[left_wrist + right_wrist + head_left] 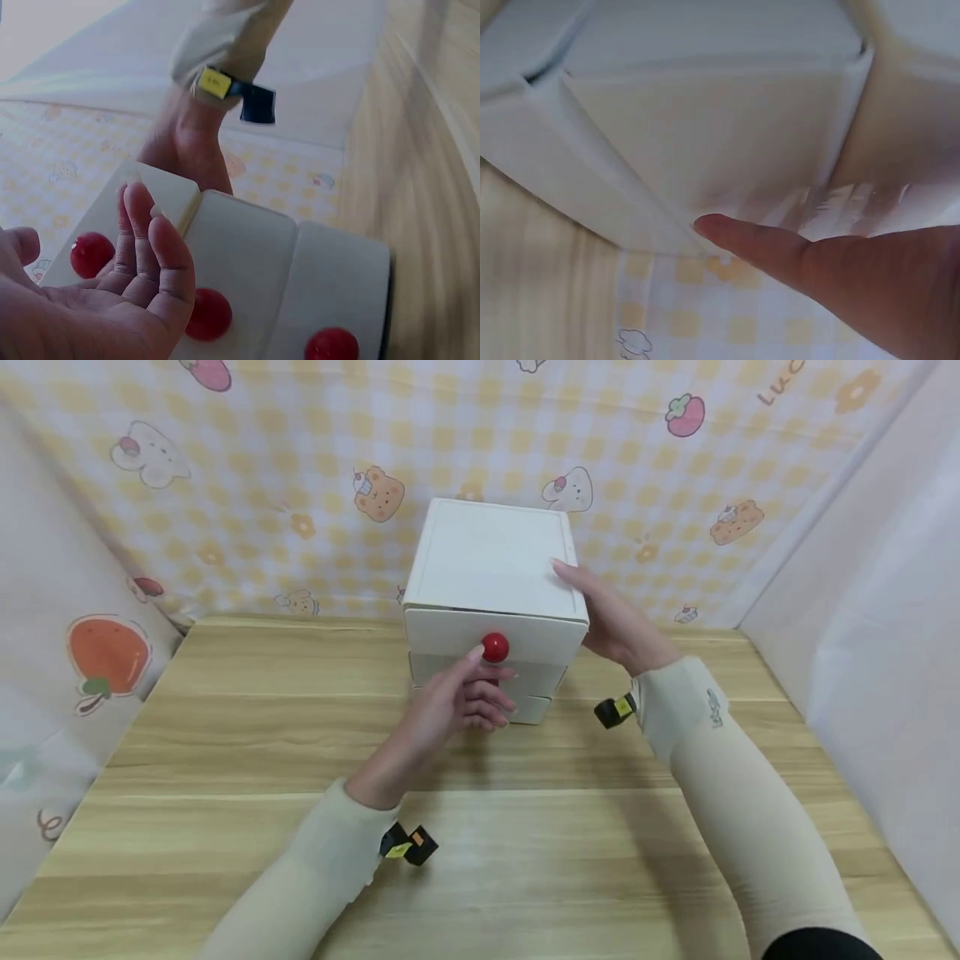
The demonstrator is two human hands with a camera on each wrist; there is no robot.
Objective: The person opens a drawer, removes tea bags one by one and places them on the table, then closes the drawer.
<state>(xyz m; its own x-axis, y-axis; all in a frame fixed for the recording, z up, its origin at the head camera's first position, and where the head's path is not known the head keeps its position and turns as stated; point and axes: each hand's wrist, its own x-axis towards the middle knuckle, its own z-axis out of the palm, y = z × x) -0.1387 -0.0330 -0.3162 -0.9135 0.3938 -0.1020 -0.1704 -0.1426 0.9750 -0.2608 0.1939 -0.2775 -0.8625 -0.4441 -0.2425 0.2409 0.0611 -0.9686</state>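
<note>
A white chest of drawers (495,560) stands at the back of the table. Three red round knobs show on its fronts in the left wrist view, one on each drawer. The top drawer front (161,191) sits slightly forward of the ones below. My left hand (465,693) is at the top knob (495,647), thumb on one side and loosely bent fingers on the other; in the left wrist view a gap shows between thumb and knob. My right hand (618,618) rests on the chest's right side, thumb at the top edge. One straight finger (757,244) lies along the side wall.
The wooden table (262,735) spreads around the chest. Behind it hangs a yellow checked cloth (465,427) with cartoon prints. White cloth walls (877,568) stand on the left and right. Each wrist carries a small black camera (615,712).
</note>
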